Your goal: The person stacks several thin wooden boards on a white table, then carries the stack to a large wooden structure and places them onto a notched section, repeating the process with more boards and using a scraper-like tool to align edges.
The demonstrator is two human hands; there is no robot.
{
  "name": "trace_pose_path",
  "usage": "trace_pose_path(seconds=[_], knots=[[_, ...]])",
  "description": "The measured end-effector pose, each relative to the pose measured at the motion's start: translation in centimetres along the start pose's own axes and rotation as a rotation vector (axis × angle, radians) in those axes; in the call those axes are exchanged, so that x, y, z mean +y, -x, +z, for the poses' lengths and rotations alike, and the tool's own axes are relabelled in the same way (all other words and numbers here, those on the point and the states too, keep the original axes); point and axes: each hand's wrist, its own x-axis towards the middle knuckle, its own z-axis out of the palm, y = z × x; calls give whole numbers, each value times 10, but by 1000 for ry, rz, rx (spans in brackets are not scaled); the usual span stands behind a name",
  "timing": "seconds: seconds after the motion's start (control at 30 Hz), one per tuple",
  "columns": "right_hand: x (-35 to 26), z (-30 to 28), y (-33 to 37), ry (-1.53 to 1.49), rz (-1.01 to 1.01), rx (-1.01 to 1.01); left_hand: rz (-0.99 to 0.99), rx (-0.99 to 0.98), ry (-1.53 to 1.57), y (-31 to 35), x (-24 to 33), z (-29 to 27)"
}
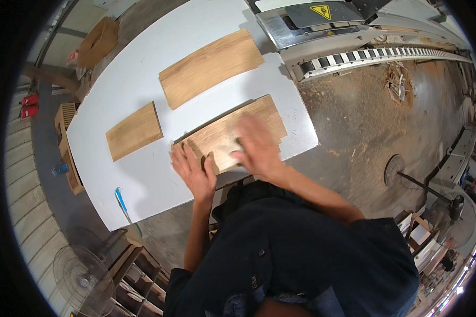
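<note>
A light wooden board (pixel 264 113) lies at the near edge of the white table, with darker edges beneath it suggesting another board under it. My left hand (pixel 194 173) rests on its left end, fingers stretched out and thumb apart. Over the middle of the board is my right hand (pixel 258 148), smeared by motion, its thumb toward the left; whether it holds anything does not show. Farther back lies a longer wooden board (pixel 211 67). To the left is a shorter wooden board (pixel 135 131), apart from the others.
A blue-handled knife (pixel 122 202) lies near the front left edge of the white table (pixel 158 185). A machine with a yellow warning sign (pixel 321 11) and a roller track (pixel 386 54) adjoin the far right. Fans (pixel 83 280) and shelving (pixel 137 280) stand on the floor.
</note>
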Motion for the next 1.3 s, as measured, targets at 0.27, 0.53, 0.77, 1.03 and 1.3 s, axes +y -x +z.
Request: trace_pose_path(seconds=[0.27,0.53,0.77,1.03,1.3], knots=[[70,14,-46,371,92,-216,36,-131,-133,-26,8,33],[119,-32,-73,140,345,132,122,-176,64,-78,-8,16],[108,-18,-95,145,359,226,289,-455,-149,-255,-13,19],[33,-46,-49,83,181,221,339,-366,-33,-229,-20,-2],[-35,34,-51,-49,-130,-96,416,-426,24,-46,1,-23]])
